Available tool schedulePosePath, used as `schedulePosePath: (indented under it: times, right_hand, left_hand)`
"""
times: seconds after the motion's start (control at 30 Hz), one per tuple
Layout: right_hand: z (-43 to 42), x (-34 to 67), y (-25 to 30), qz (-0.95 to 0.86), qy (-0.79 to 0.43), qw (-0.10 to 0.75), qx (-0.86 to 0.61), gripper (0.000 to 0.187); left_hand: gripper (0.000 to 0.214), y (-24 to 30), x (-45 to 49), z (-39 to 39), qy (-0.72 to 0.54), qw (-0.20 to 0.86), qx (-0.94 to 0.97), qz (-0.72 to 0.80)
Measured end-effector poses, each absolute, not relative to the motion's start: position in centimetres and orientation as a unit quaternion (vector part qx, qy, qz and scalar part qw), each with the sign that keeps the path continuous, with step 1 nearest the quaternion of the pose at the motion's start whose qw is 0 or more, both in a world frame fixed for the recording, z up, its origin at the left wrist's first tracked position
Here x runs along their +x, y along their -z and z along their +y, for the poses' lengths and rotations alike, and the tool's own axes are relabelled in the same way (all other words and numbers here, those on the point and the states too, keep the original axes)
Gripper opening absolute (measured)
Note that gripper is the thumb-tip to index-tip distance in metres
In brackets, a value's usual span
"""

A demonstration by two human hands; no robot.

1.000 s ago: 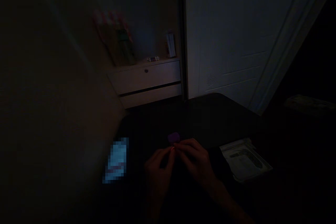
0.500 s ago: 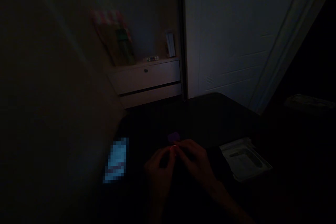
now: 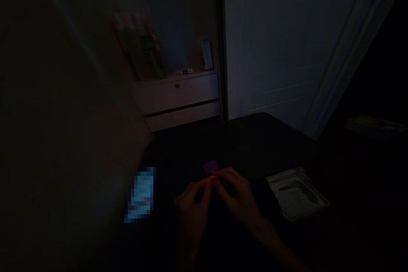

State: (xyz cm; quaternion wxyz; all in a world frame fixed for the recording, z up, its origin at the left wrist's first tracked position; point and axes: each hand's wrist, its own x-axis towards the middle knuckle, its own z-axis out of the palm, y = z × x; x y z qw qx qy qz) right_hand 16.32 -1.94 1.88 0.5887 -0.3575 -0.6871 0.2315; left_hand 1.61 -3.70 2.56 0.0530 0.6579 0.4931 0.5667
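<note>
In the dark head view my left hand (image 3: 193,204) and my right hand (image 3: 237,195) meet fingertip to fingertip over a dark table (image 3: 248,144). Both are closed in a pinch around a small thing glowing red (image 3: 213,177). Its shape is mostly hidden by the fingers, and I cannot make out its kind. Just beyond the fingertips lies a small purple object (image 3: 210,166) with rounded corners.
A bright pixelated screen-like patch (image 3: 142,195) is at left. To the right sits a pale flat tray-like package (image 3: 298,193) with a dark shape on it. Behind the table stand a drawer unit (image 3: 191,93), with books (image 3: 206,53) above, and a white door (image 3: 274,42).
The hands stay almost in place, with slight finger movement around the glowing thing. The red glow shows a little differently between the fingertips, and the room looks slightly dimmer.
</note>
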Motion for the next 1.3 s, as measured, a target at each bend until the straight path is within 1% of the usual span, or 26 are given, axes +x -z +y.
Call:
schedulePosePath:
  times: [0.27,0.4,0.57,0.73,0.87,0.93,1.13,1.3]
  right_hand:
    - [-2.0,16.7,-2.0,-0.692,-0.214,0.593,-0.351,0.031]
    - [-1.9,16.8,-1.9,-0.700,-0.200,0.592,-0.345,0.032]
    - [-1.9,16.4,-2.0,-0.682,-0.231,0.593,-0.360,0.027]
    - [-2.1,15.9,-2.3,-0.652,-0.298,0.582,-0.383,0.011]
    - [-2.3,15.9,-2.4,-0.639,-0.309,0.591,-0.384,0.010]
    - [-2.3,16.0,-2.5,-0.639,-0.297,0.598,-0.382,0.011]
    - [-2.3,16.3,-2.3,-0.655,-0.255,0.605,-0.374,0.024]
    - [-2.3,16.1,-1.8,-0.650,-0.221,0.624,-0.374,0.026]
  left_hand:
    - [0.012,-2.3,2.2,-3.7,-0.566,0.077,0.629,0.527]
    - [0.014,-2.6,1.9,-3.5,-0.563,0.076,0.649,0.505]
    - [0.014,-2.7,1.6,-3.6,-0.562,0.071,0.649,0.507]
    - [0.015,-2.2,2.1,-3.9,-0.577,0.077,0.615,0.532]
    - [0.018,-1.9,2.3,-3.9,-0.581,0.090,0.606,0.536]
    - [0.018,-1.9,2.3,-3.8,-0.579,0.099,0.613,0.528]
    - [0.014,-2.1,2.4,-3.8,-0.578,0.081,0.633,0.508]
    - [0.014,-1.8,2.6,-3.8,-0.589,0.100,0.600,0.532]
